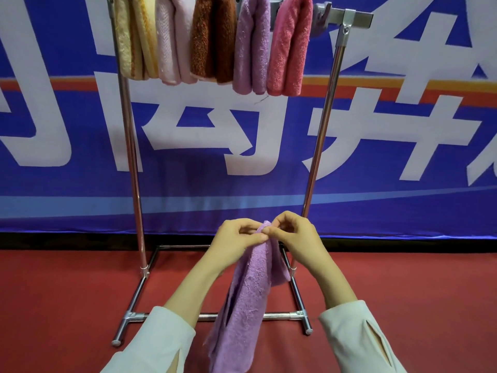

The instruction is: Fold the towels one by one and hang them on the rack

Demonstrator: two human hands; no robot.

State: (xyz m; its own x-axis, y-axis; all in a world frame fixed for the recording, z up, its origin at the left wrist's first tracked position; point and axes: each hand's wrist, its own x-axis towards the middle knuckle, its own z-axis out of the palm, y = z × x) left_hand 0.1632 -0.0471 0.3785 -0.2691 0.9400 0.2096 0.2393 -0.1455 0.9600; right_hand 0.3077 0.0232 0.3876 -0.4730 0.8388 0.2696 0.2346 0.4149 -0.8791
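Note:
A lilac towel [246,300] hangs down in front of me, doubled over. My left hand [236,242] and my right hand [291,235] meet at its top edge, and both pinch the cloth there with curled fingers. Beyond them stands a metal rack [134,168] on the floor. Over its top bar hang several folded towels: a yellow-beige one [134,41], a pale pink one [174,41], a brown one [212,39], another lilac one [251,47] and a rose-pink one [289,47].
The rack's bar has a bare stretch with a grey clip [321,14] to the right of the rose-pink towel. A blue banner with large white characters [242,146] covers the wall behind. The floor is red carpet [67,305].

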